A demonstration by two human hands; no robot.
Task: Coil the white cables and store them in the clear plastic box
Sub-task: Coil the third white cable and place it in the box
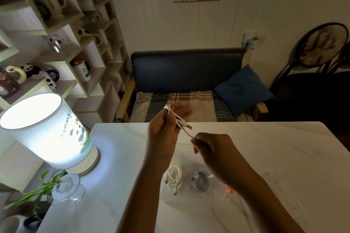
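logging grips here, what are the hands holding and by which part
Both hold one white cable: left hand grips the folded bundle, right hand pinches the loose strand near the plug.

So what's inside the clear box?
Inside the box lie a white coil and a second coiled cable. The right arm covers the box's right part.

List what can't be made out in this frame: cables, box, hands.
- Head view: clear plastic box, walls nearly invisible against the white marble table; the right forearm covers its right side.
- Thin white cable: far end hidden inside the right hand; number of loops in the left hand too small to tell.
- Orange item: mostly behind the forearm, unidentifiable.
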